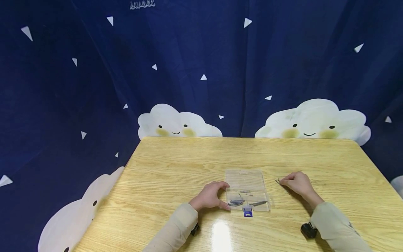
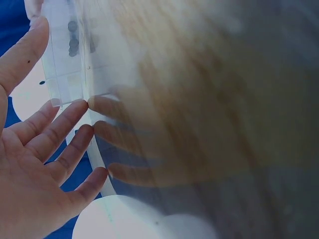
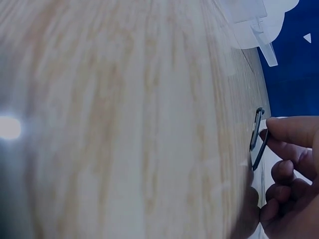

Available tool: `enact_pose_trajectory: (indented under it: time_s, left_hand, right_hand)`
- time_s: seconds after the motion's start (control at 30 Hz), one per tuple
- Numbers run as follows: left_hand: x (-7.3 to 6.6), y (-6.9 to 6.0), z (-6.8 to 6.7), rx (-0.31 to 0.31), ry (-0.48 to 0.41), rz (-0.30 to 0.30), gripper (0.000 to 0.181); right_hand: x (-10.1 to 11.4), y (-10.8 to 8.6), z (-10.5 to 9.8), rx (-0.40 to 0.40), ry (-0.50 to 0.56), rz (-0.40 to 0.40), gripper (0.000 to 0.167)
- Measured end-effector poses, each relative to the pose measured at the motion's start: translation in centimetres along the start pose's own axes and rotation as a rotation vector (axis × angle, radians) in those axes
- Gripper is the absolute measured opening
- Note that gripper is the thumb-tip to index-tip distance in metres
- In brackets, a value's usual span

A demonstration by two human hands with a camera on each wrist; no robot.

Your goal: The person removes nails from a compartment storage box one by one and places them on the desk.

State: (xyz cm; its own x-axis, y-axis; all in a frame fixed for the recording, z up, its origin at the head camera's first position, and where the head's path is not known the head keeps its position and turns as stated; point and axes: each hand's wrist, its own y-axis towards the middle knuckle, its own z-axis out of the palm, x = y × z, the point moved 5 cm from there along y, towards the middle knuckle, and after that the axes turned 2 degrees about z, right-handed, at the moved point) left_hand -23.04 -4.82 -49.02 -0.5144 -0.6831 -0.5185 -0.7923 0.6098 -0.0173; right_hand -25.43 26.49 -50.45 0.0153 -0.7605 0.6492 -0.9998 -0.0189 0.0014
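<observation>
A clear plastic box (image 1: 245,180) lies with its lid folded back on the wooden table. Several dark nails (image 1: 236,202) and a few smaller ones sit in its compartments. My left hand (image 1: 210,196) is at the box's left side, thumb and fingers spread along its edge; in the left wrist view its straight fingertips touch the table by the box (image 2: 65,84). To the right of the box, my right hand (image 1: 297,183) pinches a nail (image 3: 259,155) between thumb and forefinger, close above the tabletop. Another nail (image 3: 256,129) lies beside it.
A blue latch (image 1: 247,212) projects from the box's front edge. The wooden table (image 1: 176,164) reaches back to a dark blue curtain (image 1: 195,52) with white clouds and triangles. Light glares off the tabletop near the front.
</observation>
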Motion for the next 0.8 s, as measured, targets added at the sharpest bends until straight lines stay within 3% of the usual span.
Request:
enact_pose_trajectory:
  time_s: [0.57, 0.8]
  left_hand:
    - [-0.09, -0.02, -0.07, 0.003, -0.004, 0.007, 0.068]
    - [-0.23, -0.08, -0.23, 0.004, -0.002, 0.012, 0.069]
  right_hand:
    - [-0.22, 0.22, 0.01, -0.034, -0.024, 0.006, 0.018]
    - [-0.42, -0.1, 0.07, -0.022, 0.06, 0.022, 0.024]
